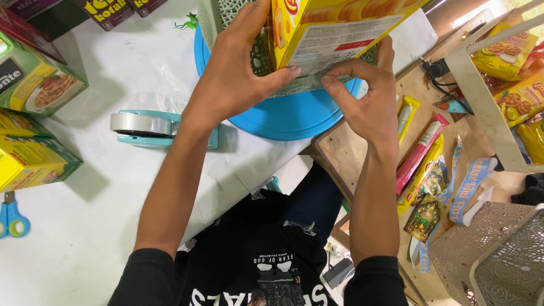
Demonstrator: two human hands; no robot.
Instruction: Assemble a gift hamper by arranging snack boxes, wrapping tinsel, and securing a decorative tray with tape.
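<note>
Pressing a yellow box against a green basket on the blue tray: left hand clamped on the box, right hand pinching clear tape at its edge. Tape dispenser left of tray, snack packs to the right.

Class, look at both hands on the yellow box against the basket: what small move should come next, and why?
Probably press the clear tape strip flat. The right hand pinches it at the yellow box edge, while the left hand steadies the box against the green basket.
</note>
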